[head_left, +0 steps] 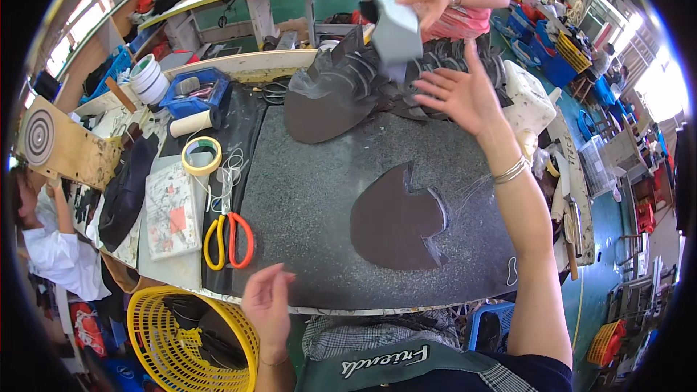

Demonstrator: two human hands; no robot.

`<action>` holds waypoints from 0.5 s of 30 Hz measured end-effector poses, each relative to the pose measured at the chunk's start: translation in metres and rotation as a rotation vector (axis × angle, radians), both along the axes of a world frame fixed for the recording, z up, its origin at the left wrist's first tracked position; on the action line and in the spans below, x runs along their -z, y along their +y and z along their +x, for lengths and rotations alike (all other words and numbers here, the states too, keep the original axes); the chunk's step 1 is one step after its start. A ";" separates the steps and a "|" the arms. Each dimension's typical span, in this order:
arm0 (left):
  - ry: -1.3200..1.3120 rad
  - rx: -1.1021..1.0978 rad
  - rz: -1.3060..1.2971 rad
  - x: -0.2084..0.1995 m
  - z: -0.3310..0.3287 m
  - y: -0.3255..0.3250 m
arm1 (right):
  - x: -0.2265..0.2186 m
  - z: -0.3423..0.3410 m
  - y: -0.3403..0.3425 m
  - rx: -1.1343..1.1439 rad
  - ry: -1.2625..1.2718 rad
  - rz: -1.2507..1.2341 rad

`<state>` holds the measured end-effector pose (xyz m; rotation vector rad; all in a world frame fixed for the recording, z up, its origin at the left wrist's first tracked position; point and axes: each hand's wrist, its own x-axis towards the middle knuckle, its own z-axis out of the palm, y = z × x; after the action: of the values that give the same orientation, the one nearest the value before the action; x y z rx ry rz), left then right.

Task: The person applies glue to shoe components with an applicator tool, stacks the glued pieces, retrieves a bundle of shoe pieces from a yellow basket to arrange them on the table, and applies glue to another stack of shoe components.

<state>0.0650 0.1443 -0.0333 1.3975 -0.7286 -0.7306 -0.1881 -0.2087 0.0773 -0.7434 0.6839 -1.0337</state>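
My right hand point(465, 94) reaches over the far side of the table, its fingers spread and nothing in it. Just beyond it, another person's hand point(430, 6) holds a pale grey cut piece point(398, 33), slightly blurred and apart from my fingers. Near the table's front edge, my left hand point(267, 308) hovers with loosely bent fingers and nothing visible in it. A dark brown cut panel point(396, 225), rounded at left and notched at right, lies flat before me. Overlapping dark pieces point(348, 76) are heaped at the back, with a rounded brown panel point(319, 116) at their near side.
Scissors point(231, 239) with yellow and red handles lie left, near a tape roll point(201, 155), a thread cone point(192, 123) and a stained white pad point(173, 210). A blue bin point(194, 92) stands behind. A yellow basket point(145, 319) is below the front-left edge; a white container point(528, 94) is at right.
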 end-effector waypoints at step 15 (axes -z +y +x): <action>-1.090 0.171 -0.404 -0.074 -0.008 -0.061 | 0.027 0.005 0.133 -0.457 0.913 -0.529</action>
<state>0.0565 0.0828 0.0405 1.2958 -1.7428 0.1405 -0.1836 -0.0762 0.0507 -1.7928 0.9494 -0.4006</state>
